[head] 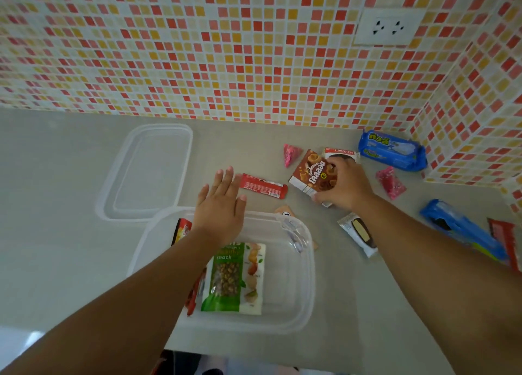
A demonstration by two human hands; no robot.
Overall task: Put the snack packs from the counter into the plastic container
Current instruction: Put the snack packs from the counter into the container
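STEP: my right hand [346, 186] grasps the brown cardboard snack box [312, 174] on the grey counter [70, 154]; lift it flat, lay it beside the green nut pouch [236, 278] in the clear plastic container [306, 275] | my left hand [220, 205] hovers released over its rim | ROOM: mosaic-tiled wall [197, 49], white socket [388, 26]

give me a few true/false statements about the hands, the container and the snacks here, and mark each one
1. The right hand grips the brown snack box. True.
2. The plastic container holds nothing yet. False: a green snack pouch already lies in it.
3. The left hand is open above the container's far rim. True.
4. The lid sits on the container. False: it lies on the counter behind it.
5. The blue cookie pack is in the left hand. False: it lies by the tiled corner.
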